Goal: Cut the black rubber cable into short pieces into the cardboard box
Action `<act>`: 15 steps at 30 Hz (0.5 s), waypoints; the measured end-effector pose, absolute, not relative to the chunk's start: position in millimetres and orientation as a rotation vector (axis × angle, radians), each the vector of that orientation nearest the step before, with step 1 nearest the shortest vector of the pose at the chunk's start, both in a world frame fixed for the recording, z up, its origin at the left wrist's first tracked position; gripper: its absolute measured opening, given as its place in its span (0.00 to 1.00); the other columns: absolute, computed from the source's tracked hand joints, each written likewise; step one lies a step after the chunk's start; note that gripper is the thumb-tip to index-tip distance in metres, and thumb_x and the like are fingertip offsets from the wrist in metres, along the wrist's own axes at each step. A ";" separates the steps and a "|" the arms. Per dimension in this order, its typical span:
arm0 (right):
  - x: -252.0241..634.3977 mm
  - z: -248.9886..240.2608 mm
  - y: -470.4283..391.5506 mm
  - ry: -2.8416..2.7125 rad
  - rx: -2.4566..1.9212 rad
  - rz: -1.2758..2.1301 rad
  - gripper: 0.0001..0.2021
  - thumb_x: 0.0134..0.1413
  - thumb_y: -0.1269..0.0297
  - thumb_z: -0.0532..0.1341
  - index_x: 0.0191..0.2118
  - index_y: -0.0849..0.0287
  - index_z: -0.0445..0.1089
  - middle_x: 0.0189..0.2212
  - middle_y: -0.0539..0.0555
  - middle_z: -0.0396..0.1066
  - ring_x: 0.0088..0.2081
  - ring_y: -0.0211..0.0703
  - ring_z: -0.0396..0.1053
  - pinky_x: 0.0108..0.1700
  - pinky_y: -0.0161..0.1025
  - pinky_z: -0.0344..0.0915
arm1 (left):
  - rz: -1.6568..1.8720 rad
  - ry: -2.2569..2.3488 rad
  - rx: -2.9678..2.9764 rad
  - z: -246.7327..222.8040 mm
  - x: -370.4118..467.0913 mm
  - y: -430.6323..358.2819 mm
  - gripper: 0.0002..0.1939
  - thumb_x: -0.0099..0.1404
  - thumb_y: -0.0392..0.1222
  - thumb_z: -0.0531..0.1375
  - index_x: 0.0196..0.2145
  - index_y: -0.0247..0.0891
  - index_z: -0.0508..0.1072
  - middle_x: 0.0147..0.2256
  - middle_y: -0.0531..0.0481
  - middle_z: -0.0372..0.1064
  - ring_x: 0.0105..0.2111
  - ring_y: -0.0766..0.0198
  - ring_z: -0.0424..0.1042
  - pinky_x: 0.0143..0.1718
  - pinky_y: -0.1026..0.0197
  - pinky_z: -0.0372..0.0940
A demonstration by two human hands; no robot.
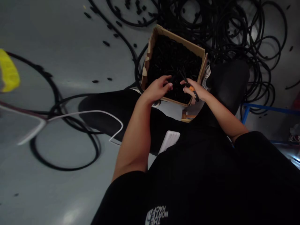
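Over an open cardboard box [152, 47] full of short black pieces [173, 57], both my hands are at work. My right hand [195, 88] grips scissors [192, 89] with orange and black handles. Their dark blades point into the box and blur against its contents. Opposite, my left hand [159, 87] has its fingers curled together at the near left side of the box. Something dark seems to be at those fingertips, but it merges with the black pieces behind it.
Coils of black hose or cable [225, 28] pile up beyond the box. A looped black length [67, 168] lies at left beside a white cable [93, 111]. Small black pieces [106, 43] dot the grey floor. A blue frame [269, 107] stands at right, a yellow object [8, 71] far left.
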State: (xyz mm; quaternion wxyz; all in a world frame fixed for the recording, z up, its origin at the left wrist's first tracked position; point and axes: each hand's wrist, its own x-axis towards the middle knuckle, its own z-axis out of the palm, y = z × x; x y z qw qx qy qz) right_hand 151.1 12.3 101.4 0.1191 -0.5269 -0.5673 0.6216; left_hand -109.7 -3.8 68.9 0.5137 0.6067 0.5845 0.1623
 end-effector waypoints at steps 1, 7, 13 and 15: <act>150.0 101.1 10.2 -1.681 -1.554 1.815 0.09 0.72 0.69 0.67 0.53 0.56 0.73 0.36 0.45 0.72 0.35 0.36 0.70 0.44 0.32 0.71 | 0.415 1.448 1.423 69.6 -108.0 -4.1 0.22 0.78 0.53 0.62 0.62 0.38 0.75 0.43 0.42 0.81 0.40 0.52 0.80 0.48 0.50 0.79; 140.8 108.1 3.1 -1.802 -1.541 1.904 0.05 0.75 0.65 0.64 0.52 0.55 0.71 0.32 0.43 0.69 0.30 0.37 0.63 0.36 0.33 0.63 | 0.442 1.536 1.409 77.6 -96.3 -4.9 0.21 0.76 0.57 0.68 0.57 0.40 0.76 0.47 0.39 0.84 0.43 0.48 0.84 0.48 0.50 0.79; 136.8 103.7 16.7 -2.090 -1.521 1.725 0.14 0.75 0.60 0.66 0.36 0.53 0.62 0.32 0.48 0.68 0.36 0.40 0.64 0.39 0.37 0.61 | 0.419 1.489 1.497 83.9 -83.5 -5.8 0.14 0.71 0.49 0.70 0.49 0.41 0.77 0.51 0.39 0.86 0.50 0.46 0.82 0.56 0.48 0.78; 135.7 101.3 18.3 -2.115 -1.545 1.680 0.16 0.75 0.58 0.67 0.35 0.52 0.61 0.32 0.49 0.70 0.37 0.42 0.67 0.40 0.37 0.62 | 0.396 1.484 1.555 86.1 -81.7 -4.6 0.14 0.69 0.48 0.71 0.49 0.40 0.78 0.54 0.39 0.86 0.53 0.45 0.81 0.60 0.48 0.76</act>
